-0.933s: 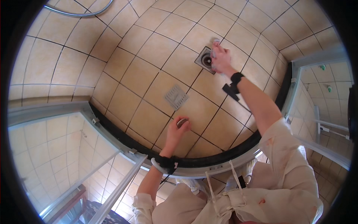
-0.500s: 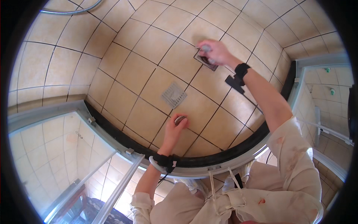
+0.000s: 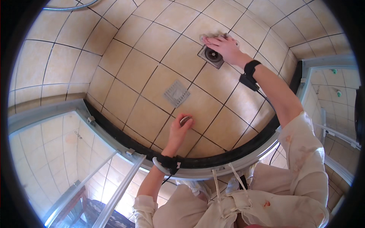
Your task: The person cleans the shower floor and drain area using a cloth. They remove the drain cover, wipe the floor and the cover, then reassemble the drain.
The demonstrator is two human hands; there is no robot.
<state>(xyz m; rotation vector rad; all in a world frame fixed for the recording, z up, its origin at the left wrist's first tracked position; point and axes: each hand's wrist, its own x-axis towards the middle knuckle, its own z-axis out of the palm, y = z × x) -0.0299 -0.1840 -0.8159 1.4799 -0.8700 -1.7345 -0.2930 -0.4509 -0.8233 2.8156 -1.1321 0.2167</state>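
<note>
Could drag the pale cloth (image 3: 222, 35) into the open drain (image 3: 213, 55) by sweeping the right hand (image 3: 229, 49) too far toward its hole, or lose the small round piece (image 3: 185, 121) by slackening the left hand (image 3: 178, 128) above it. With right fingers (image 3: 214, 41) outstretched over the cloth, just beside the drain's far edge; cannot tell whether gripping or merely pressing. With left fingers (image 3: 182, 116) curled round the piece, near the grey grate (image 3: 176, 93), well apart from the cloth.

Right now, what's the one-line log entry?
left hand: holding small round piece | right hand: on crumpled cloth beside uncovered floor drain | slotted drain cover: on tiles
</note>
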